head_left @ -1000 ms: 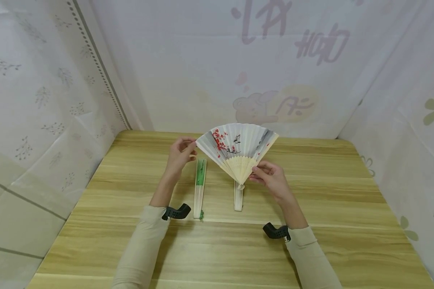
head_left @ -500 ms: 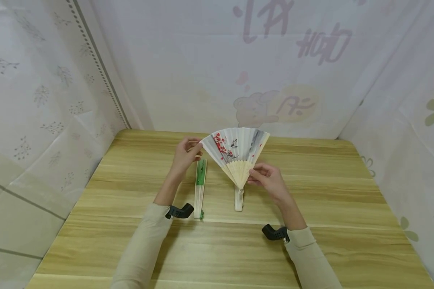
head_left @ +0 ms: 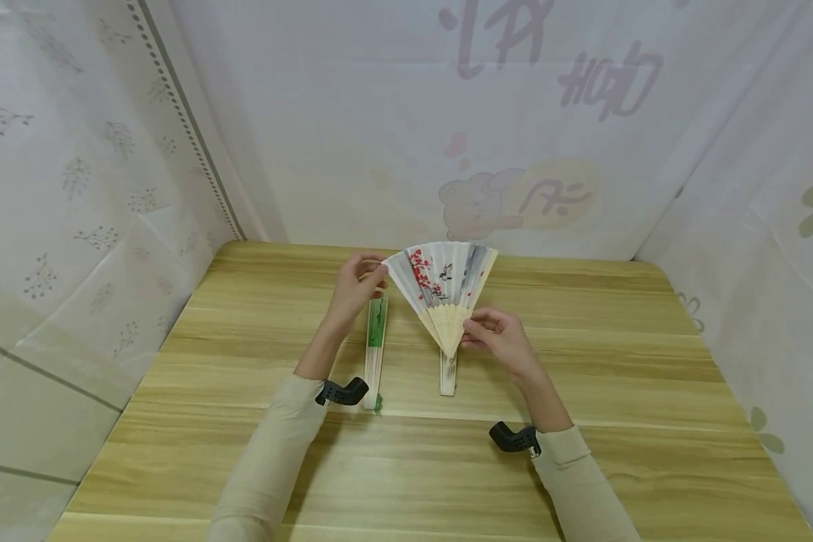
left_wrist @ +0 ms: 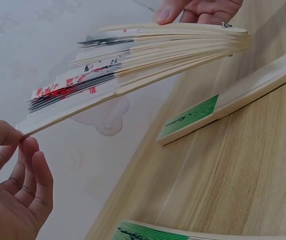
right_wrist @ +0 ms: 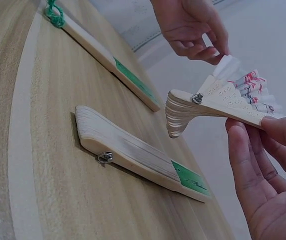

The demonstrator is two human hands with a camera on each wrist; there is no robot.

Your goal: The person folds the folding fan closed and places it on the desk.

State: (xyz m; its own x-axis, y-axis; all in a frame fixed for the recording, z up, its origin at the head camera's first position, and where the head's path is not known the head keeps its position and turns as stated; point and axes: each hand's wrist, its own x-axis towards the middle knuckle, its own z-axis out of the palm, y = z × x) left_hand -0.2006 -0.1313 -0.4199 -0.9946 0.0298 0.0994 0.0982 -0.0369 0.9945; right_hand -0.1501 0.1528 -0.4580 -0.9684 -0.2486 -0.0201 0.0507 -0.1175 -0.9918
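Observation:
A white folding fan (head_left: 445, 278) with red blossoms and dark birds is partly spread, held above the table between both hands. My left hand (head_left: 352, 290) pinches its upper left corner between thumb and fingers. Lower on the other side, my right hand (head_left: 506, 340) pinches the outer rib. The left wrist view shows the fan's pleats (left_wrist: 98, 75) bunched loosely together, and in the right wrist view its metal pivot ring (right_wrist: 197, 98) shows. Beneath it lies a folded fan (head_left: 447, 379), mostly hidden in the head view; its green end (right_wrist: 190, 179) shows in the right wrist view.
Another folded green fan (head_left: 376, 331) with a green tassel (head_left: 379, 403) lies on the wooden table (head_left: 583, 361), close to the left forearm. A pale printed cloth (head_left: 352, 135) hangs behind the table, with more cloth at both sides.
The white fan has narrowed from a wide spread. My left hand has moved right with its corner, while my right hand has shifted slightly left and down.

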